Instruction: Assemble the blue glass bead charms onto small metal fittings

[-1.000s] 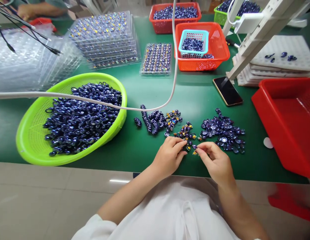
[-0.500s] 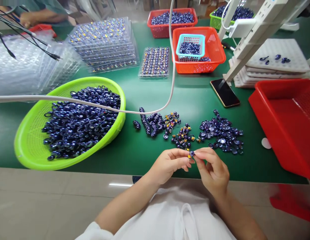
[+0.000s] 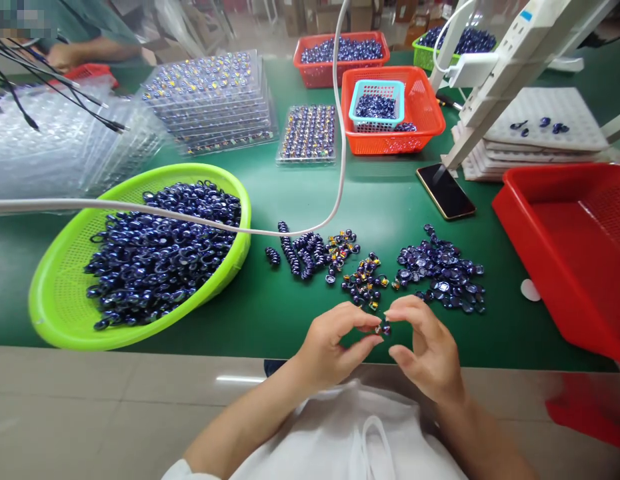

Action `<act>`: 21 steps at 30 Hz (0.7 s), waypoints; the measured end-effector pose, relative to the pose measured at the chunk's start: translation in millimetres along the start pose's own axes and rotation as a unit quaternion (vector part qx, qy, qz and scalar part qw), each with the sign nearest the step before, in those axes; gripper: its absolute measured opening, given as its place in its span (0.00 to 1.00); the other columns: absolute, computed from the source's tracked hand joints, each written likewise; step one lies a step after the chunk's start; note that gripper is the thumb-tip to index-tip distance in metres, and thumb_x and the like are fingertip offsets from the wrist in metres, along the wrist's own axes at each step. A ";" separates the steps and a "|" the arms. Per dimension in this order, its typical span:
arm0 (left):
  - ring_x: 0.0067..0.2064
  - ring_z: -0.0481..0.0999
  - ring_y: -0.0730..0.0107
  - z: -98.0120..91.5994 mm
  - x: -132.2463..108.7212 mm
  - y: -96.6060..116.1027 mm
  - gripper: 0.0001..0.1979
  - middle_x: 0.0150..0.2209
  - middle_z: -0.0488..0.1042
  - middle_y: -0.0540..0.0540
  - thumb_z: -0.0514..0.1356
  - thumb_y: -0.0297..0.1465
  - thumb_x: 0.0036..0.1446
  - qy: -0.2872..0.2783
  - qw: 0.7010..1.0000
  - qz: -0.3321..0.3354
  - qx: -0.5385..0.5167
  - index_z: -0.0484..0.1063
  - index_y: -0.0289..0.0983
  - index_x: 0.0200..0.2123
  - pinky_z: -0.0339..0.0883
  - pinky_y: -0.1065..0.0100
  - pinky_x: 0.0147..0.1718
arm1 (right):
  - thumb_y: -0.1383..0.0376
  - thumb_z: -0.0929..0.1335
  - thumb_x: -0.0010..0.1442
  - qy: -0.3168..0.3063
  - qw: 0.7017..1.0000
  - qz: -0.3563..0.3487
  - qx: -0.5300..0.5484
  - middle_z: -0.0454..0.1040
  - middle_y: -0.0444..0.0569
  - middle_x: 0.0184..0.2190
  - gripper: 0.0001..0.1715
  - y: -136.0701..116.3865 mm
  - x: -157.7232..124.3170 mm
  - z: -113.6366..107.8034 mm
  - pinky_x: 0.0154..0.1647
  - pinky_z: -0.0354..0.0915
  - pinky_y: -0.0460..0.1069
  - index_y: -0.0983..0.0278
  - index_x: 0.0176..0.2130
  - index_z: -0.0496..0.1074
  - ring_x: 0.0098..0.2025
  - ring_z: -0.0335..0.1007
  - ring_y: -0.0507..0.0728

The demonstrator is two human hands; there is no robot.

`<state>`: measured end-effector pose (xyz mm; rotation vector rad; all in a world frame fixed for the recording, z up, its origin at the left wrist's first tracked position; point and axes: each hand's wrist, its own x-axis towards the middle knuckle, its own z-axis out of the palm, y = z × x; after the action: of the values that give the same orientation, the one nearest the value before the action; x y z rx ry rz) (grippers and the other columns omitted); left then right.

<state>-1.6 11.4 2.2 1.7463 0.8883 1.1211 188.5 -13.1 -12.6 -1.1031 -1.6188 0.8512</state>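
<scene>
My left hand (image 3: 335,343) and my right hand (image 3: 427,347) meet above the near edge of the green table (image 3: 380,193). Together their fingertips pinch one small dark blue piece (image 3: 383,329). Just beyond the hands lies a small heap of blue pieces with yellow bits (image 3: 365,280). To its right is a pile of flat blue pieces (image 3: 443,270), to its left a cluster of stacked blue rings (image 3: 303,250). A large lime-green basket (image 3: 55,300) full of dark blue rings sits at the left.
A red tray (image 3: 565,253) stands at the right, a phone (image 3: 445,191) beyond the piles. A white cable (image 3: 190,217) hangs across the table. Clear trays of parts (image 3: 210,93), orange and red baskets (image 3: 430,113) and white foam trays (image 3: 550,127) fill the back. Another person's arm (image 3: 85,50) is at far left.
Both hands drew back from the heap toward the table's near edge, bringing one small blue piece with them. The view tilted slightly down.
</scene>
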 end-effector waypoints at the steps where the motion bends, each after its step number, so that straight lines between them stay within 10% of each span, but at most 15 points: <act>1: 0.34 0.79 0.67 -0.1 0.3 0.5 0.08 0.33 0.82 0.43 0.65 0.23 0.57 -0.001 0.999 0.041 0.025 0.77 0.36 0.42 0.74 0.65 0.36 | 0.61 0.71 0.62 -0.018 1.000 0.021 -0.007 0.72 0.48 0.40 0.12 -1.9 2.5 0.1 0.45 0.69 0.54 0.57 0.47 0.71 0.43 0.70 0.59; 21: 0.35 0.79 0.69 4.3 -7.1 -9.3 0.06 0.33 0.80 0.45 0.68 0.25 0.57 0.041 0.998 0.051 0.026 0.78 0.38 0.38 0.76 0.67 0.35 | 0.60 0.67 0.67 -0.098 0.975 0.177 0.087 0.78 0.49 0.41 0.08 1.4 2.0 -0.3 0.47 0.73 0.51 0.58 0.42 0.76 0.44 0.76 0.57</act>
<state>-1.1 7.5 -9.6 1.8170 0.8943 1.2533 188.9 -10.7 -13.2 -1.2314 -1.4910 1.3471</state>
